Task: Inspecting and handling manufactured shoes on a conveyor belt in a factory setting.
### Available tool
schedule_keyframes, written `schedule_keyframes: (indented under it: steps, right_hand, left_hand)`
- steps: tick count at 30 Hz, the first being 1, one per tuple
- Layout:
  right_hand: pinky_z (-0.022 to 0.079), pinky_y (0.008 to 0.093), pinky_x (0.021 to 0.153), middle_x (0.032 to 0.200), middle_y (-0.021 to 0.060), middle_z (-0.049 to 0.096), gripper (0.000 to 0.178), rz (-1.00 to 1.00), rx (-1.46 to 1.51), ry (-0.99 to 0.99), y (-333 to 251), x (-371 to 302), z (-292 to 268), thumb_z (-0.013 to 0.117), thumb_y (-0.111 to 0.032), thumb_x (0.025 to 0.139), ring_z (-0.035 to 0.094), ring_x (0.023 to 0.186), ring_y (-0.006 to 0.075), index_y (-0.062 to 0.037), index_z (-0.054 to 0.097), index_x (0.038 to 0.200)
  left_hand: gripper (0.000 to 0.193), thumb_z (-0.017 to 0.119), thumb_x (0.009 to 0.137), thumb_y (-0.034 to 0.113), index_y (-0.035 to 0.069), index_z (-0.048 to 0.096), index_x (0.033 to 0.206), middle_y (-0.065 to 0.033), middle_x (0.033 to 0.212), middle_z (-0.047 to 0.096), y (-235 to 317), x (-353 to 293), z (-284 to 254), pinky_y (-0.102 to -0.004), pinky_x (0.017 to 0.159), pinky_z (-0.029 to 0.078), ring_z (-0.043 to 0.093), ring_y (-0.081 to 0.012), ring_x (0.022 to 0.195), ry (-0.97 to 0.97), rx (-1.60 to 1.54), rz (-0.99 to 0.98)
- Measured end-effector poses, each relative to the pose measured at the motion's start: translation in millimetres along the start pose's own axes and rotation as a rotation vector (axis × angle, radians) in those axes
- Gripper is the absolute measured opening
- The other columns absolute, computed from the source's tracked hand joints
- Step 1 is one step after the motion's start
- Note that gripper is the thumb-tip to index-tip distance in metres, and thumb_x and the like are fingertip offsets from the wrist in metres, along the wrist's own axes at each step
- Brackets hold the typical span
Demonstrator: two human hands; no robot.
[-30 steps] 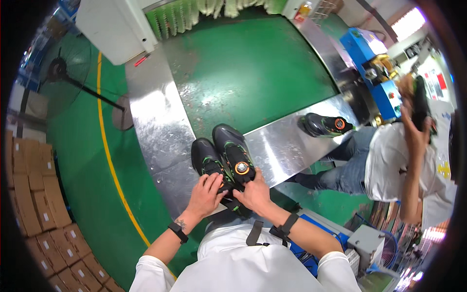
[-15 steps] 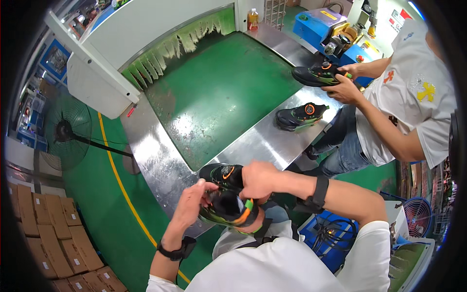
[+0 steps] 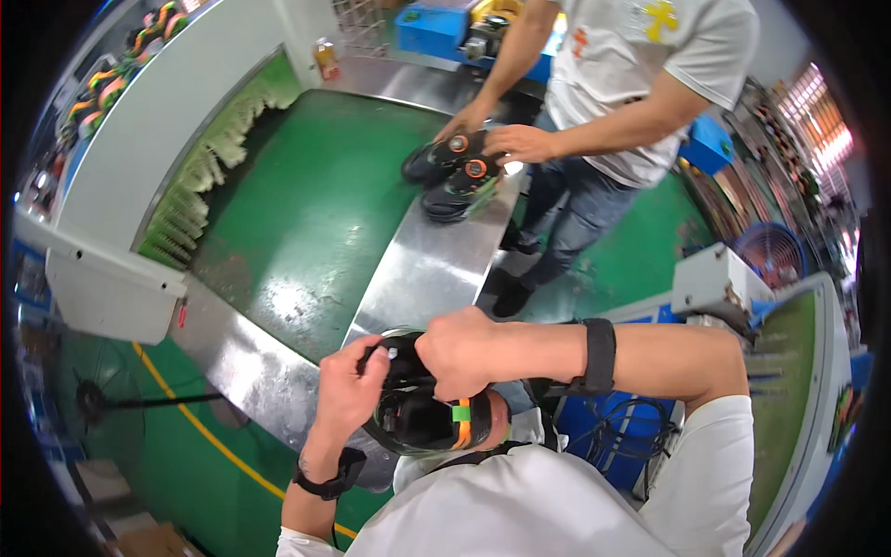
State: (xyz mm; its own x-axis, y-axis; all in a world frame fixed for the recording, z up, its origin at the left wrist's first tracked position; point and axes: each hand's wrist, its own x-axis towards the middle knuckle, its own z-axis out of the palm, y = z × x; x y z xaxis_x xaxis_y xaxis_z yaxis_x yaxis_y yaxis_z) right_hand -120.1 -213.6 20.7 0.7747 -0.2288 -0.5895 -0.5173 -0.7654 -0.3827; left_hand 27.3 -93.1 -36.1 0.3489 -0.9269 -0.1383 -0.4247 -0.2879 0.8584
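Observation:
A black shoe (image 3: pixel 429 423) with green and orange trim is right in front of me, its opening facing up. Just beyond it a second black shoe (image 3: pixel 406 360) sits at the steel table edge, partly covered by my hands. My left hand (image 3: pixel 347 388) is closed, thumb and fingers pinching the left side of the farther shoe. Bent into a fist, my right hand (image 3: pixel 466 353) presses at the right side of the same shoe; its fingertips are hidden. Across the corner, a co-worker's hands (image 3: pixel 520 144) rest on a pair of black shoes (image 3: pixel 455 190) with orange dials.
A green conveyor belt (image 3: pixel 316 213) with a steel border (image 3: pixel 418 265) runs under a white machine housing (image 3: pixel 176 102) with a ragged fringe curtain (image 3: pixel 200 186). A floor fan (image 3: pixel 93 399) stands left. Cables (image 3: pixel 626 432) lie on a blue item at my right.
My view has swung to the right. The co-worker has lowered the shoe that was held up and set it beside the other on the steel border. My hands stay at the shoes.

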Motion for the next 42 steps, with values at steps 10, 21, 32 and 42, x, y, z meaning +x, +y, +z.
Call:
schedule_keyframes:
  steps: [10,21,32,42]
  right_hand:
    - [0.053,0.0415,0.061,0.065,0.0169,0.064,0.024,0.41,0.337,0.397,-4,-98,42,0.067,-0.027,0.062,0.066,0.068,0.0333,-0.0026,0.068,0.061]
    - [0.048,0.0341,0.059,0.07,0.0105,0.065,0.012,1.03,-0.033,1.253,-32,-458,114,0.064,-0.011,0.07,0.061,0.067,0.0244,-0.0084,0.072,0.08]
    - [0.054,0.0355,0.065,0.089,0.0153,0.068,0.037,2.256,0.4,0.71,-57,-681,177,0.076,-0.028,0.07,0.066,0.077,0.0266,-0.0018,0.071,0.095]
    - [0.053,0.0402,0.079,0.102,0.0186,0.067,0.029,2.465,0.103,0.705,-5,-734,246,0.062,-0.016,0.072,0.063,0.099,0.036,-0.0021,0.069,0.097]
  left_hand:
    - [0.025,0.045,0.094,0.007,-0.005,0.057,0.113,-0.0096,0.113,0.058,-19,0,-12,-0.0307,0.08,0.049,0.061,-0.0195,0.089,0.098,-0.201,0.386]
    - [0.02,0.053,0.091,0.01,-0.003,0.061,0.104,-0.0128,0.093,0.065,-13,-25,83,-0.0313,0.077,0.049,0.062,-0.0206,0.083,-0.42,-0.283,0.287]
    - [0.016,0.053,0.091,0.008,-0.002,0.062,0.099,-0.0095,0.089,0.063,6,-22,126,-0.0296,0.074,0.048,0.059,-0.0176,0.08,-0.587,-0.142,0.308]
    - [0.014,0.052,0.092,0.004,-0.001,0.062,0.1,-0.0066,0.087,0.062,-19,-19,140,-0.0256,0.073,0.046,0.057,-0.0138,0.079,-0.64,-0.119,0.278]
